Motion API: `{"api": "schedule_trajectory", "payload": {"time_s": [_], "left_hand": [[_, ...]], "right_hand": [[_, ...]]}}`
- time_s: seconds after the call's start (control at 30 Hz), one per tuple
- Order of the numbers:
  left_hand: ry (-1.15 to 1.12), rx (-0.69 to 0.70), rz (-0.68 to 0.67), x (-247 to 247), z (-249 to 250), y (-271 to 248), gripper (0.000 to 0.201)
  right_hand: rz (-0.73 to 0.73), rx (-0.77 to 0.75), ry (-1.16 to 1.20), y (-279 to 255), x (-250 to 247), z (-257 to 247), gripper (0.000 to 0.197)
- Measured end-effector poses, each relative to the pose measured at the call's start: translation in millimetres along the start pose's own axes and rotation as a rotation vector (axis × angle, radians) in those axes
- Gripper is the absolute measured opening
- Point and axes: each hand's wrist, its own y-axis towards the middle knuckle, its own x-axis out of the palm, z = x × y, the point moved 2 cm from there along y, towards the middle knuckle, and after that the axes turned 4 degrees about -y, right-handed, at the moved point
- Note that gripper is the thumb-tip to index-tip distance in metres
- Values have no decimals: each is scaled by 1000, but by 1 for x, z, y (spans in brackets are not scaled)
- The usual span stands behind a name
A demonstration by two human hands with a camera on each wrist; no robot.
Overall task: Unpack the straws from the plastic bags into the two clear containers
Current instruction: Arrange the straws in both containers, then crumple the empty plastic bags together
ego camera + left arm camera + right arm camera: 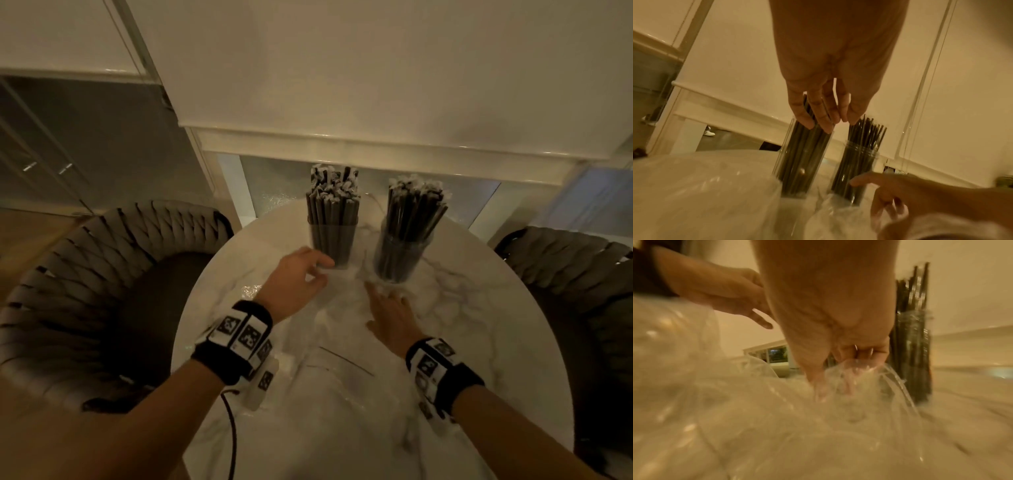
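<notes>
Two clear containers stand at the far side of the marble table, both packed with dark straws: a square one [332, 240] on the left and a round jar [402, 253] on the right. My left hand [320, 270] hovers by the square container's base with its fingers [818, 120] straight, holding nothing. My right hand [376, 291] lies on a crumpled clear plastic bag [342, 329] in front of the jar. In the right wrist view its fingers [855, 356] curl into the plastic [777, 418] and bunch it.
The round table [479, 342] has a woven chair [102, 274] at its left and another [582, 274] at its right. A white window sill [376, 150] runs just behind the containers. A black cable [233, 428] hangs from my left wrist.
</notes>
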Motion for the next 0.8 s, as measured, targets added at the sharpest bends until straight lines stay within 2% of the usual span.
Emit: {"api": "schedule_trajectory", "payload": {"time_s": [0.07, 0.13, 0.2, 0.23, 0.27, 0.3, 0.33, 0.4, 0.43, 0.5, 0.57, 0.67, 0.8], "left_hand": [[9, -56, -35, 6, 2, -11, 29], [-20, -109, -64, 9, 9, -18, 51], [-81, -175, -146, 12, 20, -21, 79], [-120, -199, -194, 14, 27, -21, 86], [-173, -209, -221, 17, 33, -19, 86], [-234, -194, -219, 21, 38, -17, 77], [-301, -161, -189, 22, 44, -15, 58], [-498, -126, -83, 17, 59, -10, 21], [-629, -123, -43, 13, 65, -8, 20], [-850, -133, 23, 0, 78, -6, 26], [-877, -119, 96, -17, 83, -4, 24], [-789, -61, 169, -44, 72, -8, 18], [-609, -304, 340, -86, 19, -31, 7]], "right_hand": [[61, 55, 57, -10, -10, 4, 50], [176, 55, 127, -24, -37, 8, 32], [408, -30, 280, -47, -75, 8, 20], [521, -93, 350, -60, -95, 7, 16], [610, -147, 397, -74, -115, 3, 14], [673, -188, 433, -86, -133, 1, 14], [718, -207, 468, -95, -145, -1, 16], [810, -154, 520, -100, -156, 3, 35], [843, -95, 538, -99, -157, 7, 52], [799, 1, 692, -92, -150, 14, 84], [591, -15, 1017, -84, -142, 9, 96], [308, -56, 1367, -70, -124, -14, 77], [187, -84, 1477, -37, -98, -42, 40]]}}
